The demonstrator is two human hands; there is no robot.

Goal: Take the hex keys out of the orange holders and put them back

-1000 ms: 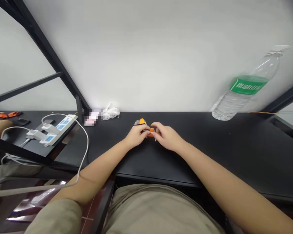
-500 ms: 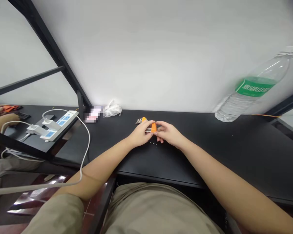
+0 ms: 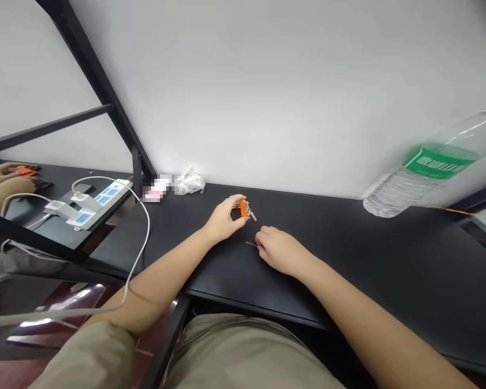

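My left hand (image 3: 223, 220) is shut on a small orange-and-black hex key set (image 3: 240, 210), with one pale metal key sticking out toward the right. A little lower and to the right, my right hand (image 3: 279, 250) rests curled on the black desk (image 3: 328, 232). Its fingertips lie over the end of a thin loose metal key (image 3: 251, 244), so I cannot tell whether they grip it. A short gap separates my two hands.
At far left, a co-worker's hands (image 3: 8, 180) work with orange objects (image 3: 26, 171) beyond a white power strip (image 3: 99, 199) and its white cable (image 3: 148, 227). A water bottle (image 3: 425, 175), a plastic bag (image 3: 190, 182) and a blurred item (image 3: 157, 187) stand along the wall.
My hands have come apart. The orange-and-black hex key set stays in my left hand, and my right hand has let go of it and dropped to the thin key on the desk.
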